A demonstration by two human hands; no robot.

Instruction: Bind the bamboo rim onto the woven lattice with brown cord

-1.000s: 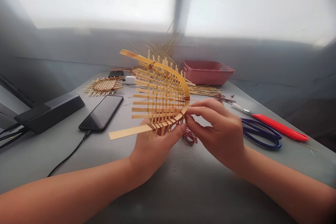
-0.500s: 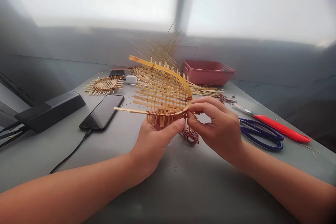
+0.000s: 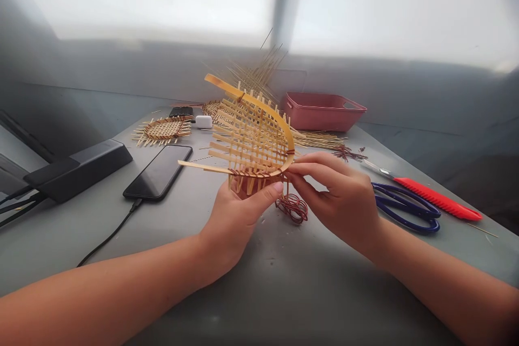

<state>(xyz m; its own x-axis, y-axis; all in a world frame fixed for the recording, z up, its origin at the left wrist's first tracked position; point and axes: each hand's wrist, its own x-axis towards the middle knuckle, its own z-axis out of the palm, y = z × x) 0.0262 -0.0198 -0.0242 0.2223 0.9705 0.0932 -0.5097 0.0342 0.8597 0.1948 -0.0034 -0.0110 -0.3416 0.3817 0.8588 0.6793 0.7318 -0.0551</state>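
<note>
A woven bamboo piece (image 3: 259,140) stands tilted above the table, its curved yellow rim strip (image 3: 279,119) bound along the lower edge with dark red-brown cord. My left hand (image 3: 239,211) grips it from below, thumb against the lower rim and the other fingers mostly hidden behind the weave. At the rim's lower right bend, my right hand (image 3: 336,189) pinches with thumb and forefinger; whatever lies between the fingertips is too small to make out. A loose coil of dark red cord (image 3: 292,208) hangs or lies just under the piece, between my hands.
On the left are a phone (image 3: 159,173) with a cable and a black power strip (image 3: 81,170). Another woven piece (image 3: 164,130), a white case (image 3: 204,121), bamboo strips (image 3: 320,139) and a pink basket (image 3: 324,112) stand behind. Blue-handled scissors (image 3: 405,208) and a red cutter (image 3: 438,197) lie right.
The woven piece has tilted a little, its upper rim end moving up and right. My right hand's fingers have straightened somewhat at the rim. My left hand keeps its grip.
</note>
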